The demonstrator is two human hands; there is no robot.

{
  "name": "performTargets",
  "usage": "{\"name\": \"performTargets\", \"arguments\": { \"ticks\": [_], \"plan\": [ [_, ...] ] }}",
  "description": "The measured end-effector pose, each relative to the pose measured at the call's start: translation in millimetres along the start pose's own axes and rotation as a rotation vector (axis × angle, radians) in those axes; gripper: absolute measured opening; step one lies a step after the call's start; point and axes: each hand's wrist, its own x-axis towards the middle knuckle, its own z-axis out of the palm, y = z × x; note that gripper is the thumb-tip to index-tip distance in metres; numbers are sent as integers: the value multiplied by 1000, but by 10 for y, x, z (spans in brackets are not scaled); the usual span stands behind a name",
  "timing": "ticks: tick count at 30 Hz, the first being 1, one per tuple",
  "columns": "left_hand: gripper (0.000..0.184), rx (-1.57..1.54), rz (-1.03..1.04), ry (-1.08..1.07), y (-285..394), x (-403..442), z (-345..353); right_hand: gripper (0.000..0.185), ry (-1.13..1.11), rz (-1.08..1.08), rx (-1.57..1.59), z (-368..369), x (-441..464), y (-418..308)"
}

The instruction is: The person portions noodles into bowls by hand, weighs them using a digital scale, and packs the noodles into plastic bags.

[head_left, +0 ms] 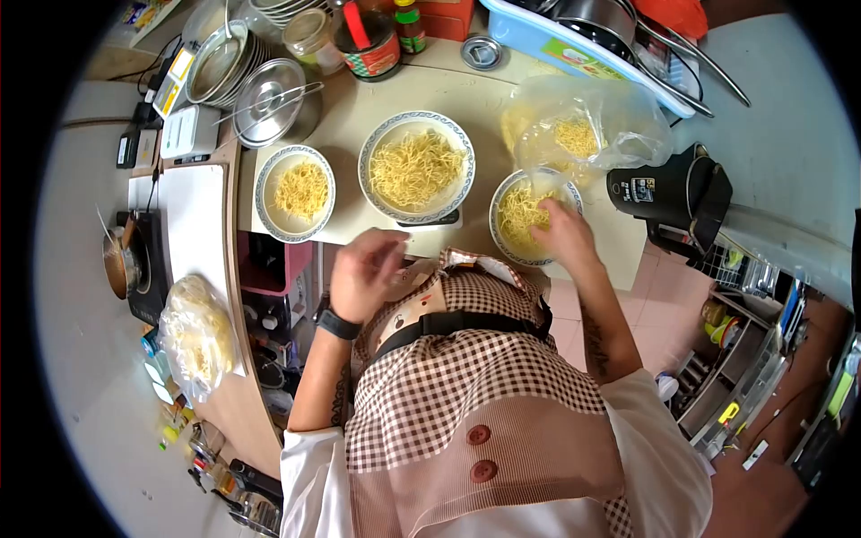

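Three patterned white bowls of yellow noodles stand in a row on the counter. My right hand (565, 235) is at the right bowl (495, 224), its fingers down at the noodles (520, 213); whether they pinch any is hard to make out. Slightly blurred, my left hand (366, 267) hovers at the counter's front edge, between the left bowl (262, 193) and the middle bowl (366, 170), with its fingers curled. Under the middle bowl's front rim a dark scale (432, 222) shows. Behind the right bowl lies an open clear plastic bag (628, 112) with more noodles inside.
A black kettle-like container (659, 190) stands right of the bag. Further back are a blue tub (538, 40), a small metal lid (482, 53), a red-labelled jar (369, 56) and a lidded steel pot (273, 103). Another bag of noodles (197, 336) lies on the left surface.
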Motion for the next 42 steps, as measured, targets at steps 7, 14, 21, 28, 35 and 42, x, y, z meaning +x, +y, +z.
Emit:
{"name": "performTargets", "arguments": {
  "ticks": [7, 14, 21, 28, 35, 42],
  "plan": [
    [17, 120, 310, -358, 455, 451, 672, 15, 145, 15, 351, -348, -202, 9],
    [35, 390, 442, -578, 409, 796, 1459, 11, 197, 72, 941, -792, -451, 67],
    [67, 237, 308, -625, 600, 894, 1820, 10, 266, 84, 1463, -1227, -537, -25],
    [38, -64, 278, -541, 461, 780, 1643, 3, 66, -337, 1765, -1693, -345, -485],
    [16, -120, 143, -178, 512, 414, 536, 3, -217, -515, 1782, -1867, 245, -1273],
    [18, -303, -231, 35, -327, -395, 212, 12, -321, -268, 1189, -705, 928, -1707]
  ]
}}
